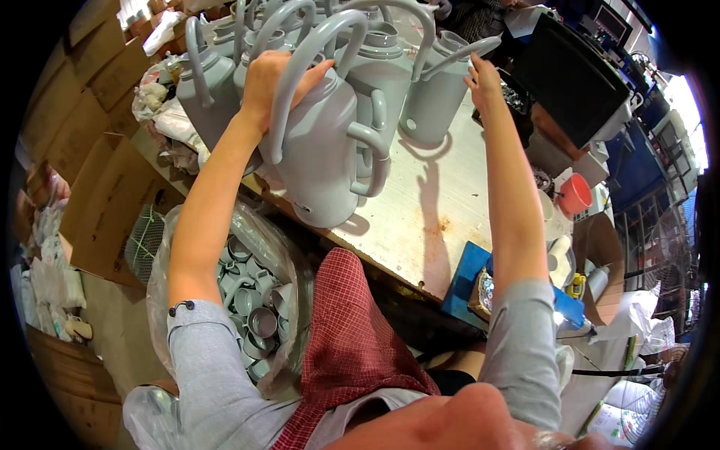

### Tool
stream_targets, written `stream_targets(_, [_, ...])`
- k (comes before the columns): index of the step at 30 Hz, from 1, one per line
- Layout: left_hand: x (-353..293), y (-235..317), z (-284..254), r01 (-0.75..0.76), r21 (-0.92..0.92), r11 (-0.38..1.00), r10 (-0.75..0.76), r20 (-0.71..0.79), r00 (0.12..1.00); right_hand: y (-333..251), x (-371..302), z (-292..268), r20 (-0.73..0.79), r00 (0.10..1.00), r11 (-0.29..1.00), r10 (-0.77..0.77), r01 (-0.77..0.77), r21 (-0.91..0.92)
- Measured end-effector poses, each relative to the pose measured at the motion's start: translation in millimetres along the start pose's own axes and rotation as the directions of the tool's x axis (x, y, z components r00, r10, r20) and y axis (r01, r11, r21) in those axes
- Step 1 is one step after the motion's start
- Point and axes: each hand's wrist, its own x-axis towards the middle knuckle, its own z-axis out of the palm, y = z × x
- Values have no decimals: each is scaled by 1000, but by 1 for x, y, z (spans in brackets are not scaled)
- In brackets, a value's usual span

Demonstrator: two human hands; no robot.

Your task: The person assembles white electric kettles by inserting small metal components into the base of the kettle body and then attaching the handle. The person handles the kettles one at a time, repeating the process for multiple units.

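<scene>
Grey plastic jugs, each with an arched carrying handle, crowd the far left of the table. My left hand (271,81) is closed at the neck of the nearest grey jug (319,150), inside its raised arched handle; part of the grip is hidden. This jug stands upright by the table's front edge, its looped side handle pointing right. Further right, my right hand (485,77) has bent fingers at the tilted carrying handle (457,58) of another upright grey jug (435,101).
Below the table's left side, a clear plastic bag (289,232) holds many small grey parts. The wooden table (397,225) carries a blue object (465,285) near its front right. A red cup (574,193) stands at right; cardboard boxes (112,202) stand left.
</scene>
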Motion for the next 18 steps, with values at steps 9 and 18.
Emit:
stream_targets(9, [-1,-2,35,177,-300,937,-245,-207,947,-66,15,-3,-410,764,851,-499,522,-62])
stream_targets(18, [14,120,-41,-398,-671,626,-160,-609,777,-311,-298,-24,347,661,580,-665,750,-318])
